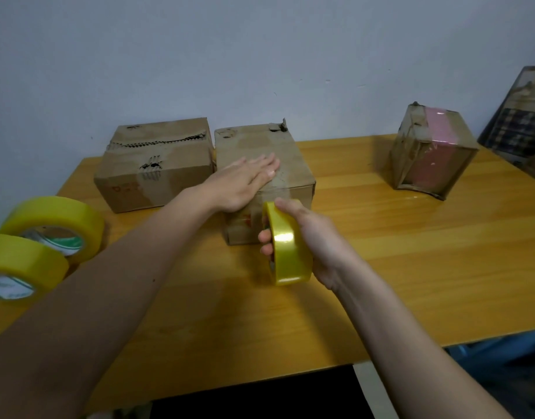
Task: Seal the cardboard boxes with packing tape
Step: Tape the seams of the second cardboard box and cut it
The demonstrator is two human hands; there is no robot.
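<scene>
Left hand (pixel 245 182) flat on middle box (pixel 263 176), fingers together, right hand (pixel 305 237) gripping tape roll (pixel 287 246)

Bench (pixel 411 267) front: bare wood from the near edge up to the boxes.
Bench right: open between middle box (pixel 293 164) and tilted box (pixel 432 149).
Rear left: left box (pixel 157 173) just beside the middle box, narrow gap only.
Left edge: two tape rolls (pixel 52 225), overlapping.
Centre: left hand (pixel 245 182) flat on the middle box; right hand (pixel 314 237), roll (pixel 285 243) in its grip, close before its front face.
</scene>
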